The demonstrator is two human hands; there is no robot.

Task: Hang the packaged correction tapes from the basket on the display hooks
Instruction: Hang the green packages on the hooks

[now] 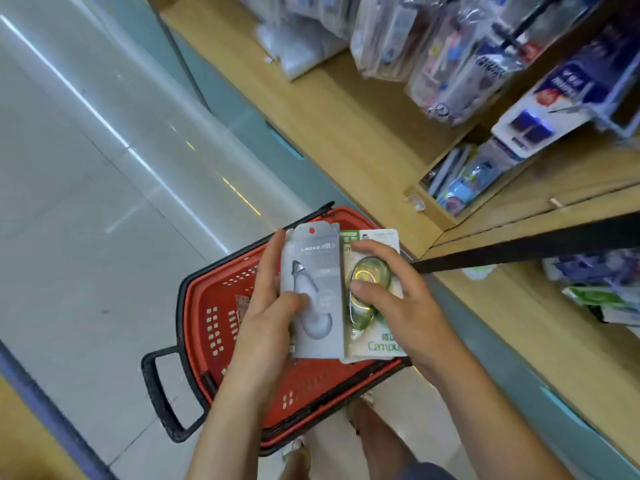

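Observation:
My left hand grips a grey packaged correction tape, thumb across its blister. Beside it, my right hand holds a green and white packaged correction tape, with the thumb and a finger curled over its clear blister. Both packs are upright and side by side, the grey one overlapping the green one's left edge. They hover above a red basket with a black rim and handle, standing on the floor. The basket's inside is mostly hidden by my hands. Hanging packs on display hooks fill the upper right.
A wooden display unit runs diagonally along the right, with a box of blue packets on its shelf and more packaged goods lower right. A black strap crosses the shelf edge. Shiny tiled floor stretches left. My legs show below the basket.

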